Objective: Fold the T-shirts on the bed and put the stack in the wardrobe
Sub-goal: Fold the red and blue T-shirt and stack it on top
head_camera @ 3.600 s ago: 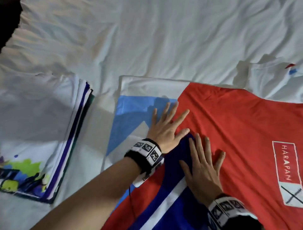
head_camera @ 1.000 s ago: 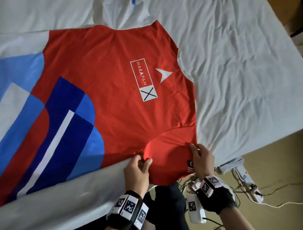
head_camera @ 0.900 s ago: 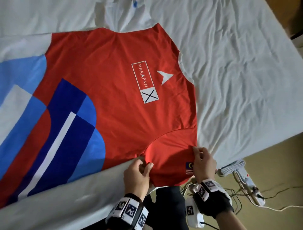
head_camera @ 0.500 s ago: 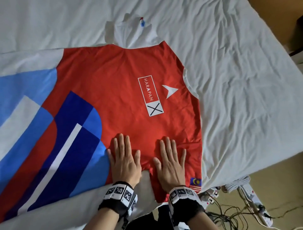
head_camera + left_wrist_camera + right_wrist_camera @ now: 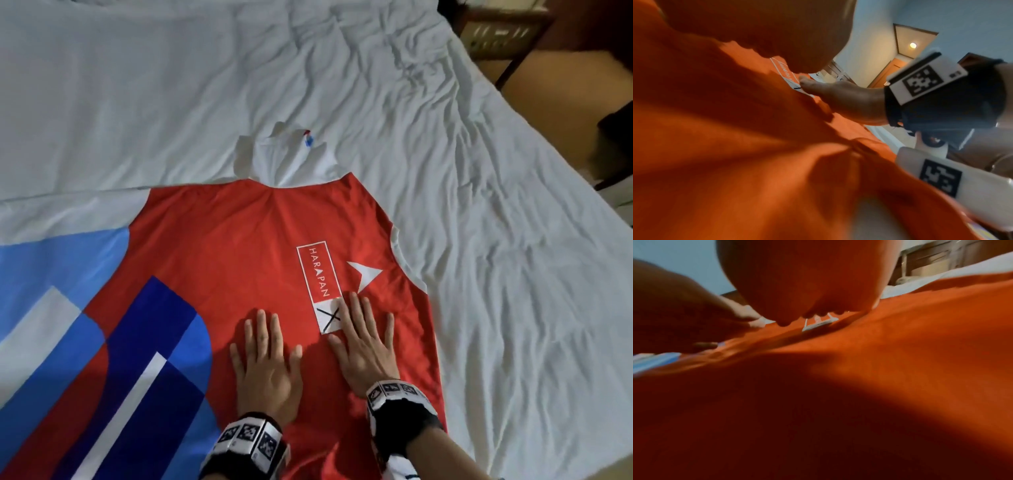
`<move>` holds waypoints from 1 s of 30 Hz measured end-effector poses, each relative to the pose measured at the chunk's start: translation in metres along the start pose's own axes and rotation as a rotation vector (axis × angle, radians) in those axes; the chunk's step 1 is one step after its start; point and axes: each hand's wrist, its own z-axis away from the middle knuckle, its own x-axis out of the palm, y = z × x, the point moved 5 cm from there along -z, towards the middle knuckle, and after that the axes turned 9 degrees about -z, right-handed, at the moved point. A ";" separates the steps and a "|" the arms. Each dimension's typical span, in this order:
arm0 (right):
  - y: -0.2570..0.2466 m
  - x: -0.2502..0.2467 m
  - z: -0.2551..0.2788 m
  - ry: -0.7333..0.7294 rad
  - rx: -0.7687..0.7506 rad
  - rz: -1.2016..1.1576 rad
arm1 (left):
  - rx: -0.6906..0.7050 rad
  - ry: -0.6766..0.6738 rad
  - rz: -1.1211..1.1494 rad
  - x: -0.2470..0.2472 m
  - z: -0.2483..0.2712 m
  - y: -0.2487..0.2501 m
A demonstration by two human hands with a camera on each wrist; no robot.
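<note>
A red T-shirt [image 5: 219, 246] with blue and white blocks and a white "HARAPAN" logo [image 5: 318, 270] lies spread on the white bed sheet [image 5: 479, 144]. Its near sleeve is folded in over the body. My left hand [image 5: 265, 359] lies flat on the red cloth with straight fingers. Beside it my right hand [image 5: 364, 337] presses flat too, its fingers reaching the logo's crossed box. The far white sleeve [image 5: 287, 157] sticks out past the shirt's far edge. In the left wrist view the right hand [image 5: 846, 100] rests on the red cloth [image 5: 735, 146]. The right wrist view shows red cloth [image 5: 859, 369] close up.
The bed's right edge [image 5: 582, 192] runs diagonally, with brown floor and dark wooden furniture [image 5: 496, 31] beyond it. Wrinkled sheet lies beyond and right of the shirt. A doorway with a ceiling light [image 5: 912, 45] shows in the left wrist view.
One second ago both hands pinched the near red sleeve at the bed's edge. They folded it onto the shirt, and now both lie flat further up the shirt, toward the logo.
</note>
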 end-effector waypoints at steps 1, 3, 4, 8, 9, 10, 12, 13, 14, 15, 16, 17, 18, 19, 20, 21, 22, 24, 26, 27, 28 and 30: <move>0.021 -0.008 -0.007 0.075 0.168 -0.002 | -0.026 -0.003 -0.020 -0.002 -0.005 -0.009; 0.059 -0.035 -0.017 0.217 0.548 -0.086 | -0.091 -0.004 -0.006 -0.012 -0.015 -0.026; 0.067 -0.046 -0.024 0.257 0.650 -0.153 | -0.114 0.006 0.047 -0.020 -0.021 -0.030; 0.015 -0.065 -0.082 0.281 0.181 -0.090 | 0.020 0.105 0.134 -0.051 -0.064 -0.008; -0.008 -0.061 -0.096 0.210 -0.014 -0.070 | 0.070 0.105 0.119 -0.054 -0.079 0.000; -0.028 -0.055 -0.107 0.130 -0.186 -0.040 | 0.116 0.104 0.092 -0.055 -0.094 0.007; -0.041 -0.045 -0.127 0.018 -0.325 0.063 | 0.183 0.070 -0.009 -0.054 -0.122 0.010; -0.029 -0.046 -0.140 0.018 -0.263 0.096 | 0.194 0.047 -0.083 -0.052 -0.135 0.003; -0.009 -0.051 -0.152 0.044 -0.133 0.094 | 0.189 0.058 -0.152 -0.052 -0.147 -0.009; 0.015 -0.060 -0.161 0.077 0.039 0.059 | 0.164 0.092 -0.208 -0.056 -0.157 -0.025; 0.036 -0.071 -0.172 0.111 0.213 0.002 | 0.106 0.145 -0.241 -0.063 -0.167 -0.045; 0.052 -0.083 -0.179 0.149 0.355 -0.066 | 0.018 0.187 -0.253 -0.072 -0.175 -0.066; 0.059 -0.095 -0.185 0.197 0.447 -0.108 | -0.074 0.211 -0.241 -0.081 -0.183 -0.083; 0.056 -0.104 -0.190 0.245 0.470 -0.114 | -0.133 0.224 -0.216 -0.088 -0.191 -0.093; 0.042 -0.107 -0.197 0.273 0.403 -0.087 | -0.123 0.241 -0.194 -0.093 -0.198 -0.093; 0.019 -0.106 -0.202 0.270 0.247 -0.048 | -0.047 0.253 -0.186 -0.097 -0.204 -0.083; -0.011 -0.101 -0.207 0.220 0.044 -0.015 | 0.075 0.249 -0.184 -0.095 -0.210 -0.069; -0.058 -0.073 -0.209 0.057 -0.279 0.069 | 0.278 0.204 -0.214 -0.086 -0.218 -0.044; -0.062 -0.058 -0.221 0.000 -0.243 0.111 | 0.213 0.156 -0.218 -0.082 -0.232 -0.054; -0.049 -0.061 -0.236 0.052 -0.078 0.056 | 0.117 0.147 -0.206 -0.085 -0.239 -0.068; -0.033 -0.069 -0.248 0.138 0.126 -0.020 | 0.036 0.162 -0.206 -0.090 -0.243 -0.084; -0.012 -0.099 -0.267 0.349 0.428 -0.143 | -0.020 0.168 -0.240 -0.101 -0.250 -0.111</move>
